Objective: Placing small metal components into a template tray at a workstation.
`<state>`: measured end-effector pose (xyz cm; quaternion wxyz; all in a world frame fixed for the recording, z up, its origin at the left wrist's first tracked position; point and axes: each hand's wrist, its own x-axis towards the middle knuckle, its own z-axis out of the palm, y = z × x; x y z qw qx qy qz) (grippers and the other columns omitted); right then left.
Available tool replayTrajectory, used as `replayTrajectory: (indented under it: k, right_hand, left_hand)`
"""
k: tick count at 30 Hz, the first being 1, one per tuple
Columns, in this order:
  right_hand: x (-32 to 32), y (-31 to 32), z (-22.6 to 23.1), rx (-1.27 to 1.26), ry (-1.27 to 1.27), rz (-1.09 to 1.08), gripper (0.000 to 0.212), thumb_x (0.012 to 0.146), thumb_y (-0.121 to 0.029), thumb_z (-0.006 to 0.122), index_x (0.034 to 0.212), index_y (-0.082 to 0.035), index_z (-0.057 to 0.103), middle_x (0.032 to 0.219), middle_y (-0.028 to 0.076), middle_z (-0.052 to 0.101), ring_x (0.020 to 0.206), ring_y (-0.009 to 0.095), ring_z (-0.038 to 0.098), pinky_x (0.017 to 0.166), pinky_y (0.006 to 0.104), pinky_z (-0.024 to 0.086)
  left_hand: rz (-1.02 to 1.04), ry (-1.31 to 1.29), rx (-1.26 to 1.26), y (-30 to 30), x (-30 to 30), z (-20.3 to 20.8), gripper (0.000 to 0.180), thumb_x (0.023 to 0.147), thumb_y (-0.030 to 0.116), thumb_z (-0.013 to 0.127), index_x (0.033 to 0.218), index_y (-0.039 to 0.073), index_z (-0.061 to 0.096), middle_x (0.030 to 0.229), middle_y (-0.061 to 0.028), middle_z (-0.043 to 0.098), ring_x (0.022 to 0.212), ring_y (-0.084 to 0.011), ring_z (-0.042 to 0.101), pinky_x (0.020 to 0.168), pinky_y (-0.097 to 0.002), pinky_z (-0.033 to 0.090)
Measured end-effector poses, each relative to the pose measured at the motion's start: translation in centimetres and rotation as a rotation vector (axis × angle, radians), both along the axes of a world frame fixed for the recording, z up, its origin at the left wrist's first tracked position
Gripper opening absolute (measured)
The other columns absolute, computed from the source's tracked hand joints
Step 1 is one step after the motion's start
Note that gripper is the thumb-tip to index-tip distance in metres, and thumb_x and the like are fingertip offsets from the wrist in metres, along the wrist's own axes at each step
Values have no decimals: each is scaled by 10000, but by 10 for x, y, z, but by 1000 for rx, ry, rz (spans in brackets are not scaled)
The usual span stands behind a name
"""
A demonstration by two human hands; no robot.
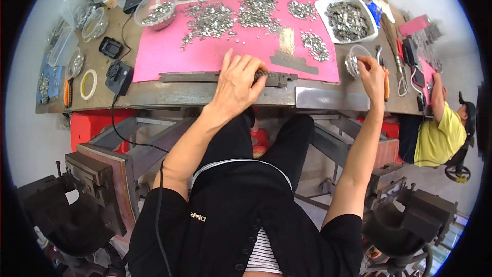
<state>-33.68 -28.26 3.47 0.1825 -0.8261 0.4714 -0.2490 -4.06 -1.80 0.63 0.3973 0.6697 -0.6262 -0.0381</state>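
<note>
The left hand bends over a long dark metal bar, thumb and forefinger closed on a dark ridged piece seated on it, though from where I stand I can't see how firmly. The right hand has its fingers bunched at the rim of a small clear tub; whether they pinch anything, I cannot tell. As for how far along things are, I'd judge the work under way: that one piece is set on the bar, while plenty of small metal pieces lie loose in heaps beyond the left fingers, and I can't pick out anything plainly finished. More metal bits fill a white tray just beyond the right fingers. All this sits on a pink mat and a brown tabletop, the pink mat reaching out ahead of both hands. Well left of the left fingers are a roll of tape and a black charger; nearer the body than the right fingers, a flat metal plate lies along the front edge. Off to the right of the right fingers a person in a yellow top is at the tabletop too, and a heavy dark machine stands low, left of the left forearm.
</note>
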Motion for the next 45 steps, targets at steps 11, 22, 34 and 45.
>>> replayTrajectory:
  k: [11,22,34,45]
  right_hand:
    - [5,-16,-1,79,193,89,190,857,-125,661,939,39,707,798,154,719,736,226,694,725,351,531]
    - [9,-9,-1,66,88,25,191,908,-126,671,996,37,716,834,130,732,747,196,687,706,331,523]
    - [68,80,10,4,-155,303,84,894,-32,710,973,-6,706,810,66,666,699,125,603,657,281,499]
    - [84,95,-20,-31,-256,266,109,883,-5,709,992,-1,709,849,82,659,684,152,595,654,284,489]
  left_hand:
    - [318,-257,208,17,85,-14,569,1062,416,449,1404,-30,537,1542,-218,443,1474,-427,325,1193,-668,130]
    - [154,-248,195,26,71,-3,531,1068,376,451,1386,-36,554,1504,-191,502,1445,-397,393,1197,-657,144]
    - [394,25,-53,16,90,-2,105,870,198,731,928,114,754,844,-33,695,838,-234,600,839,-397,388]
    - [346,-147,116,7,97,-2,85,868,218,742,940,172,746,847,-10,665,876,-222,584,928,-434,323]
